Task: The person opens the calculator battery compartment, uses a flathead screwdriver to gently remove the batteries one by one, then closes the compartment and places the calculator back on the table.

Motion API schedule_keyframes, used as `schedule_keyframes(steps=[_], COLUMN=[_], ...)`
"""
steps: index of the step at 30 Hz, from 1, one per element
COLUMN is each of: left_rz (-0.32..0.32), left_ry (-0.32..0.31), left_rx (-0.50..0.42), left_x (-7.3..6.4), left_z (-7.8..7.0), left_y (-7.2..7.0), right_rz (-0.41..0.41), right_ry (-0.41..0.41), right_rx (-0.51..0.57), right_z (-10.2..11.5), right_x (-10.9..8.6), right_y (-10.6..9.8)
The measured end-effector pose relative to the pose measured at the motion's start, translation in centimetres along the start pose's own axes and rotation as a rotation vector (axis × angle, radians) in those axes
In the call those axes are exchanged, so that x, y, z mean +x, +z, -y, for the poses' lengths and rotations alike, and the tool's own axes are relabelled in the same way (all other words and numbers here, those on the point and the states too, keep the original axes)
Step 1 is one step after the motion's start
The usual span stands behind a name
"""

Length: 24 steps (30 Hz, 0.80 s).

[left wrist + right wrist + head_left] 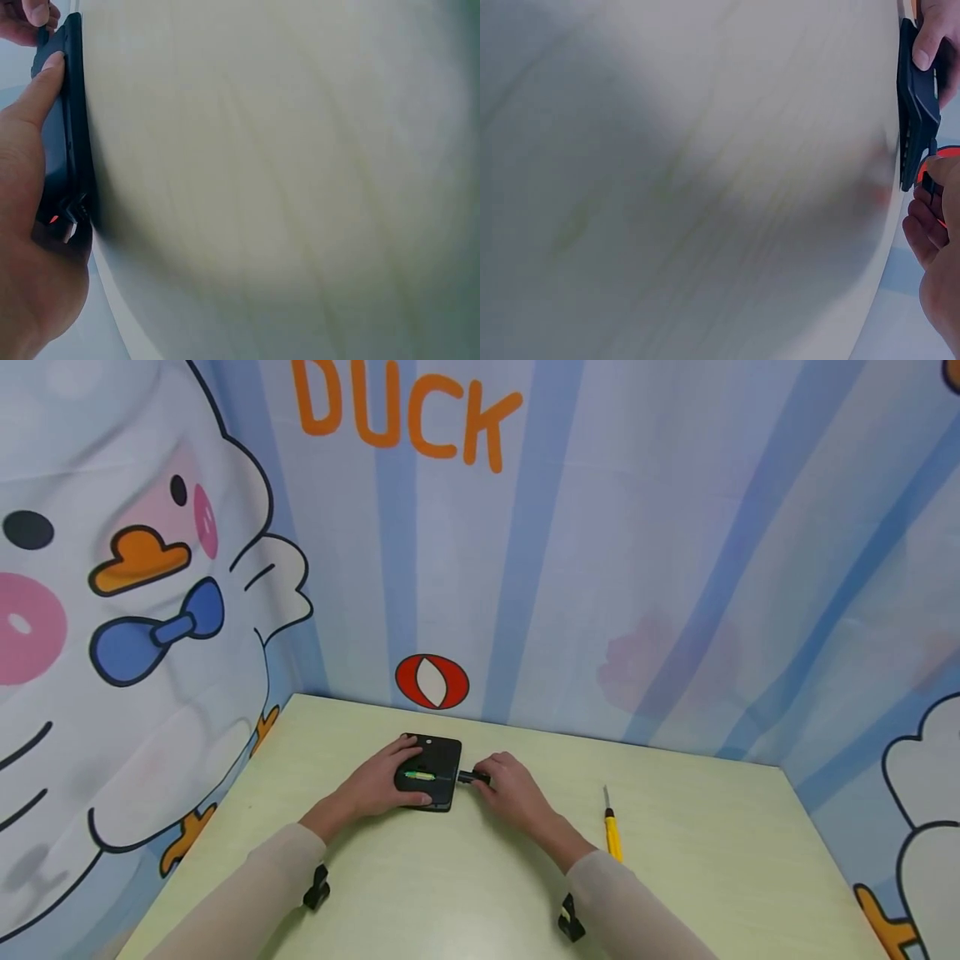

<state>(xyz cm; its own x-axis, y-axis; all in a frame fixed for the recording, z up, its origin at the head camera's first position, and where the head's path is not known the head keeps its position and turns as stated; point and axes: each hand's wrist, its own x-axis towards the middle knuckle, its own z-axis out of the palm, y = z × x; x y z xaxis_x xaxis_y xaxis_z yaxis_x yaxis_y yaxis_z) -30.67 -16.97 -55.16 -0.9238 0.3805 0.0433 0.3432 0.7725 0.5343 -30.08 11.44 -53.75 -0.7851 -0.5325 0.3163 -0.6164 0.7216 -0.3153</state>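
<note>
A flat black rectangular device (442,757) lies on the table, with a small green-and-yellow cylinder (419,776) in a recess of its upper face. My left hand (378,781) grips it by its left side, thumb along the near part and fingers at the far part. Beyond the device's right edge, my right hand (512,787) pinches a small dark piece (467,777) between thumb and fingers. In the right wrist view, that piece (928,182) is right at the device's edge, mostly covered by the fingers; I cannot tell what it is.
A screwdriver with a yellow handle (613,837) lies to the right of my right forearm, its thin shaft pointing away. The pale table (697,843) ends at a cloth backdrop (585,568) printed with ducks, which stands along the back and sides.
</note>
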Motion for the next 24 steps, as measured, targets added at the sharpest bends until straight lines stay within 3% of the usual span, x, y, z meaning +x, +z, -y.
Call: schedule_keyframes(steps=[24], left_rz=[0.021], left_ry=[-0.017], left_rx=[-0.026], left_x=[-0.06], left_z=[-0.11], left_y=[-0.09], right_rz=[0.023], right_ry=[-0.036], right_rx=[-0.033], right_z=[-0.62], right_x=[-0.86], right_y=[0.93])
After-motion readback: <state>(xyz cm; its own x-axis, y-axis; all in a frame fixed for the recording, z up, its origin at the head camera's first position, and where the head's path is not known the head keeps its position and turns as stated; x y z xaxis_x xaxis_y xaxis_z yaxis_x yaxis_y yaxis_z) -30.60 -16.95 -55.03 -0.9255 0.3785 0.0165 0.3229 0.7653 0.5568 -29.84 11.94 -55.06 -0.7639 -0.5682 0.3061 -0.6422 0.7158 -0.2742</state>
